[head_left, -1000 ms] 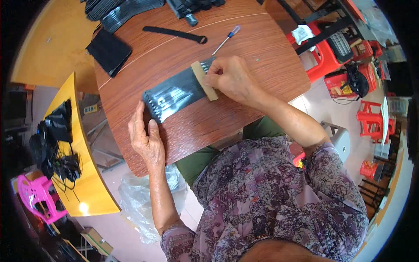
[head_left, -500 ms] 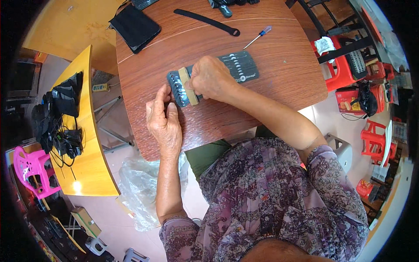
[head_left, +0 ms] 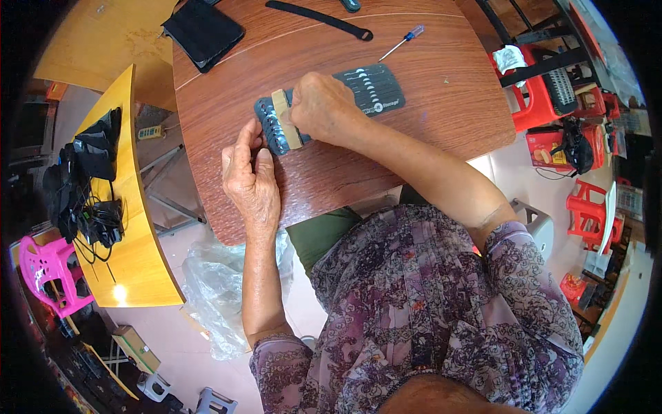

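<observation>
A dark grey flat pack of straps [head_left: 383, 84] with white marks lies on the brown wooden table. Across its left part runs a tan band [head_left: 284, 119]; looped strap ends [head_left: 269, 123] stick out to the left of it. My right hand [head_left: 324, 107] is closed over the middle of the pack, its curled fingers against the band's right edge. What is between those fingertips is hidden. My left hand [head_left: 249, 181] rests on its side by the pack's left end, fingers stretched and thumb apart, fingertips close to the loops.
Beyond the pack lie a screwdriver [head_left: 401, 43] with a blue and clear handle, a loose black strap [head_left: 321, 21] and a black pouch [head_left: 205, 34]. A yellow table [head_left: 148, 265] at left holds black cables [head_left: 103, 221]. Red stools [head_left: 586, 210] stand at right.
The view has shifted a little, so the table and pack sit slightly higher and farther left. Both hands keep nearly the same pose at the pack.
</observation>
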{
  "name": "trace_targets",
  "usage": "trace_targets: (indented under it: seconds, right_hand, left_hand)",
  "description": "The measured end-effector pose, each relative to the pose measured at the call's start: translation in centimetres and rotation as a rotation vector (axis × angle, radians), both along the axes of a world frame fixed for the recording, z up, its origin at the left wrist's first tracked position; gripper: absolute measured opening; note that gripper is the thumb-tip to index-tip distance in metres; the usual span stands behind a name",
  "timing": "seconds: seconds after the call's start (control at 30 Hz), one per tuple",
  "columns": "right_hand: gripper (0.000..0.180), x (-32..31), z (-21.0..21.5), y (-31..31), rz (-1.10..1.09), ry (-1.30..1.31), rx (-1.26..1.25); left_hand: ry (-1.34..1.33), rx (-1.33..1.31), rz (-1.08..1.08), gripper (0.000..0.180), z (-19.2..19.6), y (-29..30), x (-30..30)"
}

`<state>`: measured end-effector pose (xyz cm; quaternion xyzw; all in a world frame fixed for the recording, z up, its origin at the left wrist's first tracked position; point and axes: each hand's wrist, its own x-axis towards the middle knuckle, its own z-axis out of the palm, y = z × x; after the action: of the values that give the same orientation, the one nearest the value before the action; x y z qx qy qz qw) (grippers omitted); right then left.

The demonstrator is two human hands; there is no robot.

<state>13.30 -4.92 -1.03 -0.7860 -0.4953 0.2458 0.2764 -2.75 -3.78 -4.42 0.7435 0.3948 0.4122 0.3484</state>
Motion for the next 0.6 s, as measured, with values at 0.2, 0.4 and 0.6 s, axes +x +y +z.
trace_targets:
  seconds: [0.2,0.4,0.6]
  right_hand:
    - [0.018,-0.1,-0.2,-0.3,-0.040,-0.060,0.055]
    - [0.016,1.1,-0.3,-2.4,-0.073,-0.002,0.136]
    - [0.020,9.1,0.7,-7.8,-0.123,0.250,0.203]
  left_hand:
    - [0.011,0.000,-0.008,0.046,0.1,-0.1,0.3]
    - [-0.035,-0.088,0.020,0.044,-0.1,-0.4,0.6]
    - [0.034,-0.074,0.015,0.039,0.0,-0.4,0.0]
